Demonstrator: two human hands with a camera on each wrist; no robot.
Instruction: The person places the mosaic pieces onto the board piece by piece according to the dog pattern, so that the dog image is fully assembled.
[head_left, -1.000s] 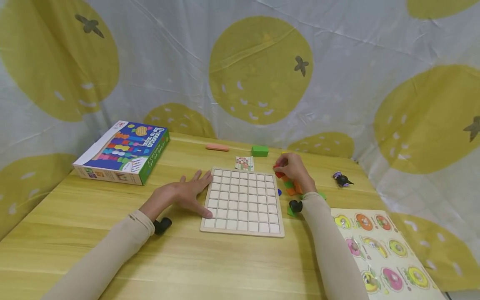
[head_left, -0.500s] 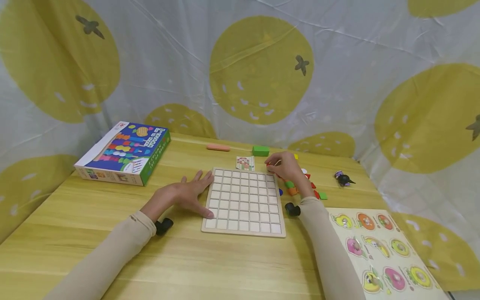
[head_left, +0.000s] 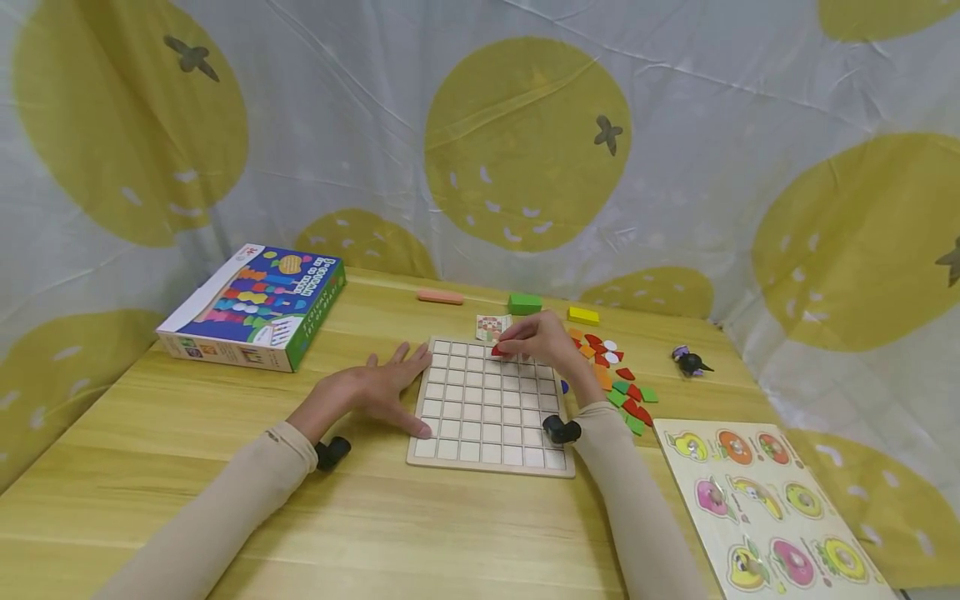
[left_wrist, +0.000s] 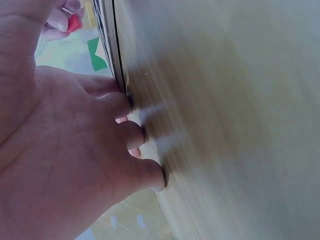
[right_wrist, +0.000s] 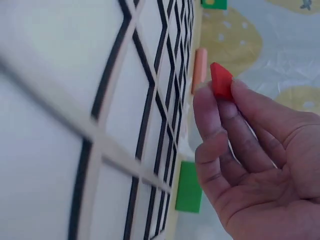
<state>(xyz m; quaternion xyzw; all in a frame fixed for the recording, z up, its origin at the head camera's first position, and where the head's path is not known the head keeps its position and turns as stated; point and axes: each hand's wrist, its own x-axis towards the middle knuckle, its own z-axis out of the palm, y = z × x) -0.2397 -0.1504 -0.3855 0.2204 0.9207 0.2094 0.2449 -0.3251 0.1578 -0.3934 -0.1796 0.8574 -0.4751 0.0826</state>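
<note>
A pale wooden grid board point(head_left: 487, 417) lies flat on the yellow table. My left hand point(head_left: 378, 386) rests flat against its left edge, fingers spread; the left wrist view shows the fingertips point(left_wrist: 131, 105) touching the board's edge point(left_wrist: 116, 45). My right hand point(head_left: 528, 340) hovers over the board's far rows and pinches a small red piece point(head_left: 497, 351) between thumb and fingers. In the right wrist view the red piece point(right_wrist: 220, 80) sits at my fingertips, just off the grid point(right_wrist: 100, 100). A heap of red, green, orange and white pieces point(head_left: 617, 375) lies right of the board.
A colourful game box point(head_left: 255, 304) sits at the far left. Behind the board lie a pattern card point(head_left: 491, 326), a pink bar point(head_left: 440, 297), a green block point(head_left: 524, 303) and a yellow block point(head_left: 582, 315). A fruit peg puzzle point(head_left: 772, 508) lies at the near right, a small dark toy point(head_left: 688, 361) beyond it.
My right hand has moved left from the heap of pieces to above the board's far rows, carrying the red piece. The left hand has stayed in place.
</note>
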